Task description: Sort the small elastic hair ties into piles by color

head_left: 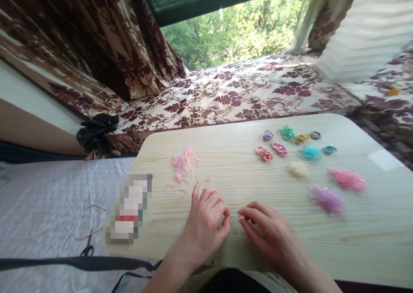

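Over the near edge of the light wooden table (226,168), my left hand (208,217) pinches thumb and forefinger together, its little finger raised. A thin, pale lilac band (235,216) stretches across the small gap to the fingertips of my right hand (271,226), which are also closed. The band is too small and blurred for its exact kind to show. Just beyond my left hand lies a loose pile of small pink and pastel bands (185,163), with a few stray pieces beside it.
At right lie a purple bundle (327,201), a pink bundle (348,180), a cream bundle (297,170), a light blue bundle (310,154) and several hair ties (287,132). A blurred-out object (130,211) lies at left, scissors handles (87,251) beyond the table edge.
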Demonstrator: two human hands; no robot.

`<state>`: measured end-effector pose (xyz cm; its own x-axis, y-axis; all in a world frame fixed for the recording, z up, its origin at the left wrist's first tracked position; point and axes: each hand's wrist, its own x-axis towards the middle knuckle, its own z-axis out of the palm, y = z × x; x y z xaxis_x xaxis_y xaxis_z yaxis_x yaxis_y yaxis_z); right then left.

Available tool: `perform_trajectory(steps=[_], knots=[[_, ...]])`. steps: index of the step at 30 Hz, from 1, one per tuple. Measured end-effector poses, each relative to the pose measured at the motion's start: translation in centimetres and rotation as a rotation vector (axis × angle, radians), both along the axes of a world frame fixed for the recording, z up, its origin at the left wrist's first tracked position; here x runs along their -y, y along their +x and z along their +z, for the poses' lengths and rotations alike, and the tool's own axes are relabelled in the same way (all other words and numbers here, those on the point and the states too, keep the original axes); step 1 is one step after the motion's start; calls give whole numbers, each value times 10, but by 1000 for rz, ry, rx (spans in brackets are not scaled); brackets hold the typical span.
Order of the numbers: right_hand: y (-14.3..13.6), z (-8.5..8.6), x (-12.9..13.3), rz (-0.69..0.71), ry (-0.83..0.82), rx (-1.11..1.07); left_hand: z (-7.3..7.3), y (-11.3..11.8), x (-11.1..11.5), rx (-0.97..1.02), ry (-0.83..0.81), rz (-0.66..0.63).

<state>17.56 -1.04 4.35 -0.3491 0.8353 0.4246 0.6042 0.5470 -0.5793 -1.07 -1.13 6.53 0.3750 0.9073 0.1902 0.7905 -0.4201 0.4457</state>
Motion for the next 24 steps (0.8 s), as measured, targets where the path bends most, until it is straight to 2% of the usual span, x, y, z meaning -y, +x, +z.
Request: perform_trajectory(steps=[5,8,12,18,21,24], knots=[[5,10,0,-33,-8,-51,4,12,-5,77,30,-32],[17,13,1,-89,-3,-55,3,15,-7,104,45,-34],[56,14,4,-245,6,-28,-5,8,-8,89,102,26],[126,14,11,-558,39,85,-17,-9,-10,29,142,82],[140,13,10,-631,53,128,-19,-13,-10,11,151,93],[142,10,6,-634,34,139,-21,-16,-11,-7,168,101]])
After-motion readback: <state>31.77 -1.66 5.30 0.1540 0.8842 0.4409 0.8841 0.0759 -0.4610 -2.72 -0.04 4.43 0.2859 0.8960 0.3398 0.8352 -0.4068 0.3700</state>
